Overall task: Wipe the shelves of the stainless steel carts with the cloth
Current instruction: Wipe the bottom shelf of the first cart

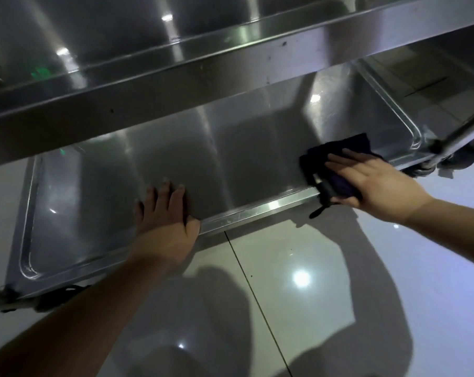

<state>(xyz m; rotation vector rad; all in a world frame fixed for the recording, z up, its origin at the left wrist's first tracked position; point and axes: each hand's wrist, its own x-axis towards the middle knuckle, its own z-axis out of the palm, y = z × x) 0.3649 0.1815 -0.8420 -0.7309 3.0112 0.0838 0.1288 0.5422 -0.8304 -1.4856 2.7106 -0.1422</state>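
Observation:
A stainless steel cart fills the upper half of the view. Its lower shelf (230, 148) is a shallow tray with a raised rim; an upper shelf (176, 77) overhangs it. My right hand (372, 183) presses flat on a dark purple cloth (339, 159) at the shelf's near right corner, where the cloth drapes over the front rim. My left hand (165, 213) rests flat on the lower shelf near the front rim, fingers straight, thumb hooked over the edge.
Glossy pale floor tiles (312, 281) lie in front of the cart, with my shadow on them. A cart leg and caster (431, 161) stand at the right corner. Another caster (53, 295) shows at the lower left.

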